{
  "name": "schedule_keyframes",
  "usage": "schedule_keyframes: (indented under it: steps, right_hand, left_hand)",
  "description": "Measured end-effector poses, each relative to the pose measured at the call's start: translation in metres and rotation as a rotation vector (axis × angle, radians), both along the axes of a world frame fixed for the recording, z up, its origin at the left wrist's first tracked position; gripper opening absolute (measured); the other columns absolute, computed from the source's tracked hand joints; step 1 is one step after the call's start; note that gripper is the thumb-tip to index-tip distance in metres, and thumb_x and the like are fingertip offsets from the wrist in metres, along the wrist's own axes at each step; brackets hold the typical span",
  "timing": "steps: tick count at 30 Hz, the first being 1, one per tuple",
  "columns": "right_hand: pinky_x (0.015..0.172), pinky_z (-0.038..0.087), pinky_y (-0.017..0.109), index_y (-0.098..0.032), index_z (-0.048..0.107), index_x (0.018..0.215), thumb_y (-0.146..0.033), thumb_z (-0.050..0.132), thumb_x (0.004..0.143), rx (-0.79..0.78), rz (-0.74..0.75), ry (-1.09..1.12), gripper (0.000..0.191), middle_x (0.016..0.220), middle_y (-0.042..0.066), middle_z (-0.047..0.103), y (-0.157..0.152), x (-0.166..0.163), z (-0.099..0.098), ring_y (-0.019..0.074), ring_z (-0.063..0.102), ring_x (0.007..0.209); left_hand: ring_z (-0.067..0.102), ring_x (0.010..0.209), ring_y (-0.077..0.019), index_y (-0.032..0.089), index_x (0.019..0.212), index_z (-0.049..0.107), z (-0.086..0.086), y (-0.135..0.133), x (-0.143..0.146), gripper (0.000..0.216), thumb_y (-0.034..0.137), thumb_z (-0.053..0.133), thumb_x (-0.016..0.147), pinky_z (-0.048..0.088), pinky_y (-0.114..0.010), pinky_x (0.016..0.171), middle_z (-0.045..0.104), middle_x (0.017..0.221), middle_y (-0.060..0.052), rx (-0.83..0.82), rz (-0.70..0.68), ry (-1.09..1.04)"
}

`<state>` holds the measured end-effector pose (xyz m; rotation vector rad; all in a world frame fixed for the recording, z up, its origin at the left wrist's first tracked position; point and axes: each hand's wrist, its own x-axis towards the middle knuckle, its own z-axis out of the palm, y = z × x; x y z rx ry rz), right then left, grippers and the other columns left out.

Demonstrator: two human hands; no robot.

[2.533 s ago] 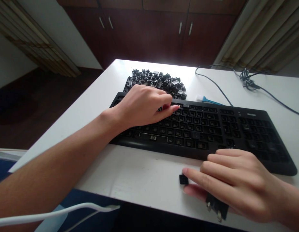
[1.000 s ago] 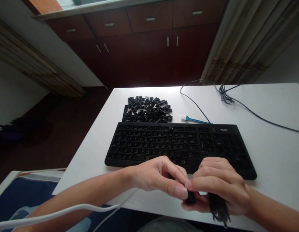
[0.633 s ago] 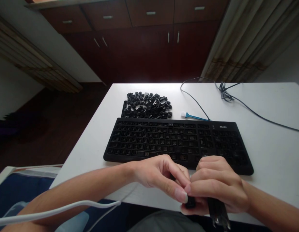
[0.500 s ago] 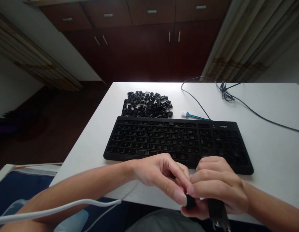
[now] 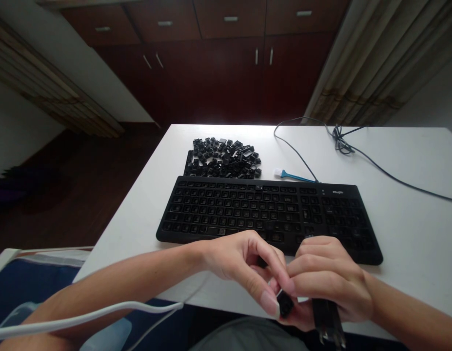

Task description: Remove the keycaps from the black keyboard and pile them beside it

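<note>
Thumb and fingers of my left hand [image 5: 253, 270] pinch a small black keycap [image 5: 285, 305] over the table's front edge. My right hand [image 5: 331, 280] is closed around a black keycap puller [image 5: 326, 319], whose metal wire ends point down toward my lap. Its fingertips meet those of my left hand beside the keycap. Just beyond both hands lies a black keyboard [image 5: 240, 207] with its caps off, showing rows of bare key sockets. My hands cover part of its front edge.
Behind the keyboard sits a heap of loose black keycaps [image 5: 226, 158]. A blue brush [image 5: 297, 176] with white bristles lies to its right. The keyboard's cable [image 5: 386, 176] runs right across the white table [image 5: 412, 234]. A white cord [image 5: 112, 308] crosses near my left forearm.
The keycap has tilted and shifted slightly left between my fingertips. My right hand and the puller have moved a little to the left.
</note>
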<state>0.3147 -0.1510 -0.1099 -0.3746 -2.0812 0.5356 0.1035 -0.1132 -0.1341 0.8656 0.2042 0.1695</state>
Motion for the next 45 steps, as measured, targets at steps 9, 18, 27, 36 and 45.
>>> schedule_keyframes:
  steps: [9, 18, 27, 36, 45]
  right_hand:
    - [0.047, 0.039, 0.027, -0.012, 0.06, 0.103, -0.025, 0.069, 0.09, 0.026, -0.02, -0.001, 0.021, 0.073, 0.004, 0.074, 0.0003, -0.0011, 0.0011, 0.0121, 0.063, 0.052]
    - [0.047, 0.038, 0.027, -0.011, 0.06, 0.101, -0.023, 0.07, 0.089, 0.026, -0.01, 0.005, 0.02, 0.072, 0.004, 0.073, 0.0001, -0.0014, 0.0001, 0.0122, 0.062, 0.051]
    - [0.047, 0.04, 0.027, -0.012, 0.059, 0.104, -0.024, 0.07, 0.09, 0.001, 0.014, -0.023, 0.021, 0.073, 0.004, 0.074, 0.0005, 0.0008, -0.0007, 0.0123, 0.064, 0.052]
    - [0.045, 0.04, 0.028, -0.012, 0.058, 0.104, -0.024, 0.069, 0.091, 0.004, 0.005, -0.023, 0.02, 0.071, 0.004, 0.074, -0.0007, -0.0009, 0.0006, 0.0129, 0.063, 0.051]
    - [0.046, 0.044, 0.028, -0.013, 0.058, 0.107, -0.024, 0.063, 0.091, 0.008, -0.036, 0.008, 0.02, 0.069, 0.002, 0.072, -0.0021, -0.0005, 0.0003, 0.0129, 0.065, 0.052]
  left_hand:
    - [0.06, 0.076, -0.009, 0.023, 0.099, 0.082, 0.0007, -0.001, -0.0009, 0.031, 0.016, 0.089, 0.07, 0.051, -0.018, 0.068, 0.067, 0.088, -0.001, -0.037, 0.018, -0.004]
    - [0.063, 0.081, -0.0098, 0.025, 0.1, 0.082, -0.0018, 0.0003, -0.0009, 0.034, 0.009, 0.086, 0.071, 0.052, -0.017, 0.071, 0.067, 0.09, -0.001, -0.038, 0.003, -0.029]
    - [0.059, 0.077, -0.0081, 0.023, 0.1, 0.082, 0.0014, 0.0001, 0.0001, 0.03, 0.012, 0.086, 0.072, 0.049, -0.016, 0.07, 0.065, 0.087, -0.001, -0.027, 0.013, -0.022]
    - [0.06, 0.077, -0.0077, 0.024, 0.102, 0.081, 0.001, 0.0001, 0.0004, 0.036, 0.005, 0.084, 0.072, 0.048, -0.016, 0.065, 0.065, 0.089, -0.001, -0.032, 0.013, -0.049]
    - [0.06, 0.075, -0.0086, 0.024, 0.103, 0.081, 0.0031, -0.0008, 0.0004, 0.037, 0.007, 0.085, 0.07, 0.045, -0.02, 0.065, 0.063, 0.086, 0.0, 0.021, 0.028, -0.011]
